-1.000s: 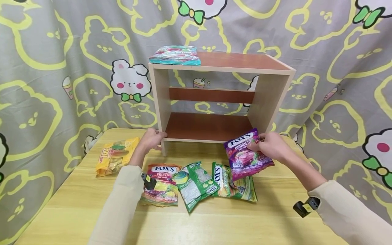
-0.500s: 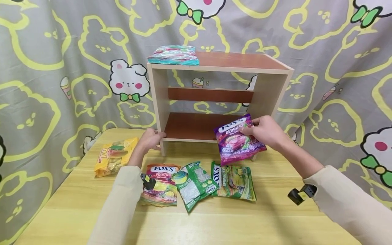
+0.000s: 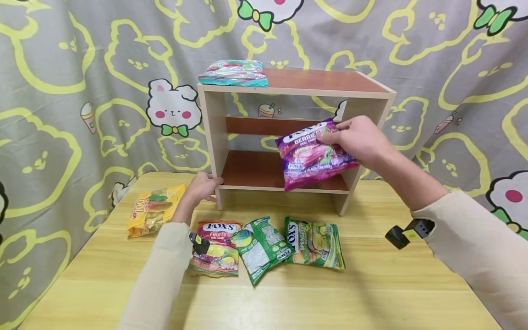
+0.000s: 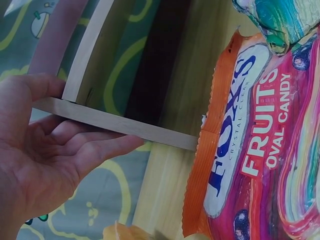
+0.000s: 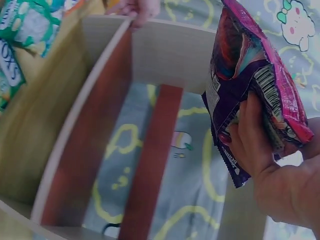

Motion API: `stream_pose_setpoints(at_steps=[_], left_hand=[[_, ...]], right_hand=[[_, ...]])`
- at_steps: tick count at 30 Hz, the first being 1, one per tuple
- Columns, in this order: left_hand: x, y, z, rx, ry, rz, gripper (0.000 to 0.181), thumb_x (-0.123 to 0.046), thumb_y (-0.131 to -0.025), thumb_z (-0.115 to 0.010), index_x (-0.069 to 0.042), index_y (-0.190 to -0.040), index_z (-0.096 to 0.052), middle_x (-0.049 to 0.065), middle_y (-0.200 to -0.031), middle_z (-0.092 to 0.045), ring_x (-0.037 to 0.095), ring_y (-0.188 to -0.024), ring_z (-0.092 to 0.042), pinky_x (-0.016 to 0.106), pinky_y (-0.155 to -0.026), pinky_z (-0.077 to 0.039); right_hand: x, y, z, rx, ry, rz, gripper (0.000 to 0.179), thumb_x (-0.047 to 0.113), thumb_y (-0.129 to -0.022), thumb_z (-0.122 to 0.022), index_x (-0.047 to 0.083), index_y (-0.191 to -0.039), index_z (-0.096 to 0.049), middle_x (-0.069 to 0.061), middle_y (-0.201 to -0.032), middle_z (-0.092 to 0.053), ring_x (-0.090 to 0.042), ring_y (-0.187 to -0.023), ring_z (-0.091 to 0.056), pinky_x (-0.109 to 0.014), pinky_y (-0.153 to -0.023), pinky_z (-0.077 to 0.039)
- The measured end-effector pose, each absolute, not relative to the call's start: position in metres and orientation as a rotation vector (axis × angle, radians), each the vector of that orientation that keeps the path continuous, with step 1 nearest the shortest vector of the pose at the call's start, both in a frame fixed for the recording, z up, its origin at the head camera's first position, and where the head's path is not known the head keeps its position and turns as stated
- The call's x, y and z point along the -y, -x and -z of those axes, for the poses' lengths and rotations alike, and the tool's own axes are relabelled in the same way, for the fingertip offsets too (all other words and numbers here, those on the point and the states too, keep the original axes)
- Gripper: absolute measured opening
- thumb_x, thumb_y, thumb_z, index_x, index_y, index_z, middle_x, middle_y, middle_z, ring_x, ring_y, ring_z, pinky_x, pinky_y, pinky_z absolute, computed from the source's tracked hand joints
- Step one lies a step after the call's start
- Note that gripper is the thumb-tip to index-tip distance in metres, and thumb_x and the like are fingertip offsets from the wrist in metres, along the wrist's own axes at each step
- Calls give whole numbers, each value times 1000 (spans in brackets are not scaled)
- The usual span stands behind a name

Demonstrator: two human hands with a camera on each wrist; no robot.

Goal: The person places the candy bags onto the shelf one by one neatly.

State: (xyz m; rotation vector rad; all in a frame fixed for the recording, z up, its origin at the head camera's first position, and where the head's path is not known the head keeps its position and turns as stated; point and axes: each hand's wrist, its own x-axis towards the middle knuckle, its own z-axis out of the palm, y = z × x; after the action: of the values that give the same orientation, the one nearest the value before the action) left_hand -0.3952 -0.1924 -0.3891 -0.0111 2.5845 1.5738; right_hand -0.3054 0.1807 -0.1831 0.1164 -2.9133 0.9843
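Purple candy bag [image 3: 303, 161] is suspended in front of the opening of the shelf unit [image 3: 326, 81], above the table [image 3: 288, 298]. Right hand [image 3: 365, 140] grips its right side, thumb in front, fingers behind, forearm extended inward. Left hand [image 3: 201, 187] grasps the unit's left side panel. Relative to one second earlier, the bag is higher, farther left, and clear of the Spring Tea bag [image 3: 316, 245]; left-hand position is unchanged.

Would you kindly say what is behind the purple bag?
Behind the purple bag, the head view shows the shelf unit, its lower board and back rail partly covered. Fingertips of the right hand, hidden there, show in the right wrist view.
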Motion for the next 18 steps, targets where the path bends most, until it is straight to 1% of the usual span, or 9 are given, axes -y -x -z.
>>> stream_pose_setpoints(at_steps=[2, 4, 6, 8, 10, 13, 16, 17, 18], left_hand=[[193, 396, 389, -2590, 4, -1567, 29, -25, -101, -55, 4, -99, -59, 11, -93, -47, 21, -79, -47, 45, -81, -63], [193, 395, 389, -2594, 2, -1561, 32, -26, -101, -55, 6, -99, -58, 10, -90, -44, 21, -77, -45, 44, -79, -64], [192, 395, 389, -2598, -1, -1555, 33, -26, -102, -54, 7, -100, -58, 9, -87, -42, 20, -74, -44, 44, -79, -64], [192, 395, 388, -2600, 2, -1557, 33, -26, -102, -54, 7, -99, -58, 8, -86, -41, 20, -73, -43, 44, -79, -64], [193, 395, 388, -2598, 3, -1557, 33, -26, -102, -54, 6, -99, -58, 9, -87, -41, 21, -74, -43, 44, -79, -64], [193, 395, 389, -2599, -3, -1553, 32, -26, -102, -54, 6, -100, -59, 12, -92, -45, 21, -78, -46, 44, -80, -64], [194, 395, 389, -2600, -1, -1557, 33, -26, -102, -54, 7, -100, -60, 12, -94, -48, 22, -80, -48, 43, -79, -64], [193, 395, 390, -2596, -1, -1568, 32, -25, -101, -55, 6, -96, -59, 11, -91, -47, 21, -77, -48, 43, -78, -64], [193, 395, 390, -2594, -2, -1576, 31, -25, -101, -55, 4, -90, -56, 9, -85, -45, 19, -74, -47, 43, -78, -64]], right_hand=[[-181, 305, 171, 2903, -103, -1006, 59, 59, -89, -68, 4, -111, -73, 0, -79, -61, -19, -74, -54, -34, -63, -44], [-182, 305, 158, 2891, -86, -1048, 61, 59, -88, -70, 4, -115, -73, 5, -73, -62, -16, -70, -57, -33, -62, -47], [-183, 306, 146, 2866, -64, -1137, 65, 58, -87, -72, 4, -124, -71, 8, -72, -64, -12, -66, -60, -30, -61, -50], [-185, 307, 135, 2825, -47, -1255, 67, 55, -86, -74, 4, -129, -68, 9, -72, -67, -11, -64, -63, -27, -60, -52], [-186, 309, 125, 2765, -21, -1389, 63, 52, -84, -77, 6, -126, -68, 8, -74, -68, -11, -65, -66, -25, -60, -55], [-190, 312, 113, 2678, -3, -1537, 60, 48, -84, -79, 6, -122, -61, 7, -82, -68, -10, -69, -68, -23, -61, -57], [-193, 315, 106, 2610, 37, -1648, 70, 47, -83, -80, 7, -133, -53, 4, -101, -63, -10, -81, -67, -20, -65, -58], [-194, 316, 104, 2583, 59, -1700, 73, 46, -82, -81, 8, -138, -52, 3, -107, -60, -11, -85, -66, -20, -66, -58], [-195, 317, 102, 2537, 89, -1780, 75, 45, -80, -83, 10, -138, -53, 2, -111, -59, -11, -87, -67, -20, -67, -59]])
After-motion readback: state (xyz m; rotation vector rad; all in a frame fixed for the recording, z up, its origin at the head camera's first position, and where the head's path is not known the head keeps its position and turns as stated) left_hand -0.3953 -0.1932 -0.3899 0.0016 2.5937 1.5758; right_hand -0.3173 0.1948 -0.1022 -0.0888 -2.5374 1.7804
